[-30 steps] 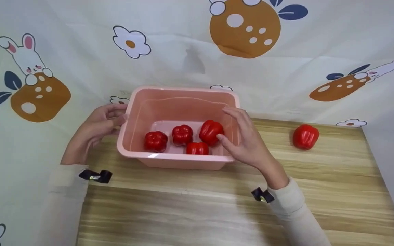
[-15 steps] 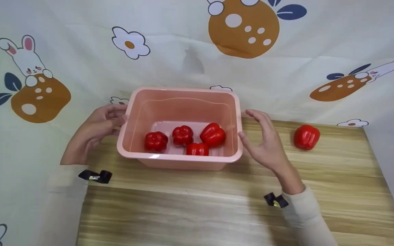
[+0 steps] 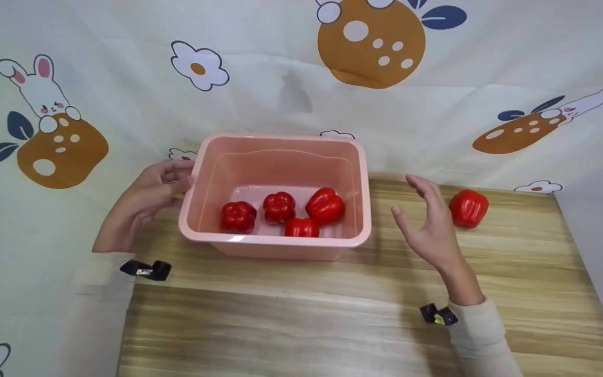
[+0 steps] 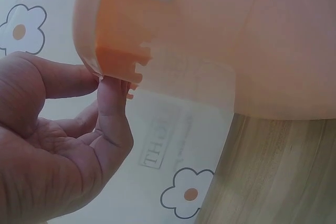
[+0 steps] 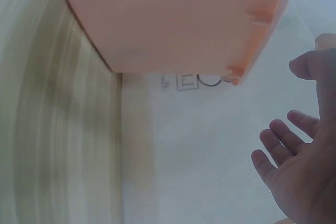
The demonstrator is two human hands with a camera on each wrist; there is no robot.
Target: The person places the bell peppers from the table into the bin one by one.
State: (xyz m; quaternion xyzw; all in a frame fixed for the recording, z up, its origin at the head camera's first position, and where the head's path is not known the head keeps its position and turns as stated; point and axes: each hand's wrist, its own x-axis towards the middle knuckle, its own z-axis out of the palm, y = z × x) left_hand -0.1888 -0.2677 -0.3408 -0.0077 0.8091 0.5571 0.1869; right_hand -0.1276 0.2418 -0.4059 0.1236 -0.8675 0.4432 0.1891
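A pink plastic bin (image 3: 275, 251) stands on the wooden table, with several red bell peppers (image 3: 325, 206) lying on its bottom. My left hand (image 3: 149, 191) pinches the bin's left rim between thumb and fingers, plain in the left wrist view, where the hand (image 4: 68, 145) meets the rim's edge. To the right of the bin, my right hand (image 3: 432, 230) hovers apart from it, fingers spread and holding nothing. Just beyond that hand lies a single red bell pepper (image 3: 469, 208) on the table. In the right wrist view the hand (image 5: 304, 156) has loose fingers, away from the bin wall (image 5: 178, 24).
A pale cloth (image 3: 259, 104) printed with rabbits, oranges and flowers hangs behind the bin and along the left. The wooden table (image 3: 291, 324) extends in front of and right of the bin. A whitish panel (image 3: 602, 209) borders the table's right side.
My right hand has come out of the bin, leaving the rightmost pepper inside, and moved right toward the lone pepper on the table. The left hand keeps its place on the rim.
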